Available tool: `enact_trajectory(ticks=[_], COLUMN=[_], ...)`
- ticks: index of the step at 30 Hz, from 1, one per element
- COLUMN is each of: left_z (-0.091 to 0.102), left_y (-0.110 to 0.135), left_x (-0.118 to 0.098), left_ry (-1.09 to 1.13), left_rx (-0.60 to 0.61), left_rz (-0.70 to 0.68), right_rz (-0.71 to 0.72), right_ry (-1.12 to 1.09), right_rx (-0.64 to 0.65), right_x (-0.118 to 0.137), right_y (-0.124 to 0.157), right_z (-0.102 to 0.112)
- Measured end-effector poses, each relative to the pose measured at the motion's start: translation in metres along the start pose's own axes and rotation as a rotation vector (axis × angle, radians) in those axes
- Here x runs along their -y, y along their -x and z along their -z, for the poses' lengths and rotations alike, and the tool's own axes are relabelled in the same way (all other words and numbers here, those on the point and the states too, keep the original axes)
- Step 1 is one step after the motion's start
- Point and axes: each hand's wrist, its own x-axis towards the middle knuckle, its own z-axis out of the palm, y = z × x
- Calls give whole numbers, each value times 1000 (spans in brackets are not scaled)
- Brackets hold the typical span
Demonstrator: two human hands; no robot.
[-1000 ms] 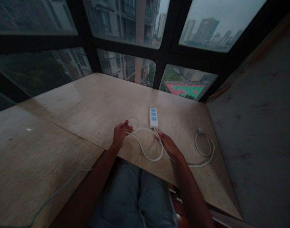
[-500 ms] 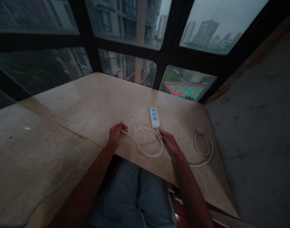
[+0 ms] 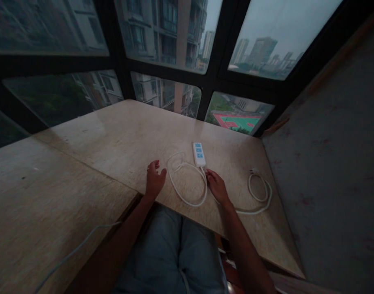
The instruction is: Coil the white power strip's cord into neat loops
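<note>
A white power strip [image 3: 199, 155] with blue socket faces lies on the stone-look ledge. Its white cord [image 3: 187, 203] makes a loose loop on the surface between my hands. My left hand [image 3: 155, 179] is open just left of the loop, thumb and fingers apart and nothing in them. Beside the strip's lower end, my right hand [image 3: 217, 185] has its fingers closed at the cord, whose run passes beneath the palm. The exact grip is partly hidden. The cord continues right to a coiled end with a plug [image 3: 253, 171].
A thin pale cable [image 3: 79, 243] crosses the ledge at lower left. Dark window frames [image 3: 202, 98] border the far edge, and a patterned wall [image 3: 321, 171] stands at the right. My legs [image 3: 177, 249] are below the front edge.
My left hand has let go of the cord loop and opened, drawing slightly away from it. The loop now rests on the ledge. My right hand stays by the strip's cord end.
</note>
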Motion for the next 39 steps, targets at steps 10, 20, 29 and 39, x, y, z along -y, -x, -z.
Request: enact_trajectory(ticks=[10,20,29,39], left_z=[-25,-67,-39,10], left_y=[101,116,67,-4], left_x=[-36,-19,-8,22], left_ry=[-192,-419,-575,-676], left_rx=[230,528,349,252], left_rz=[-523,-759,-634,-423], right_rz=[204,-97,-87,-14], right_ry=[512,932,877,934], right_rx=[-95,-309,-360,-337], right_x=[23,-36,-41,-40], right_y=[54,97,114,115], right_z=[53,139,133,137])
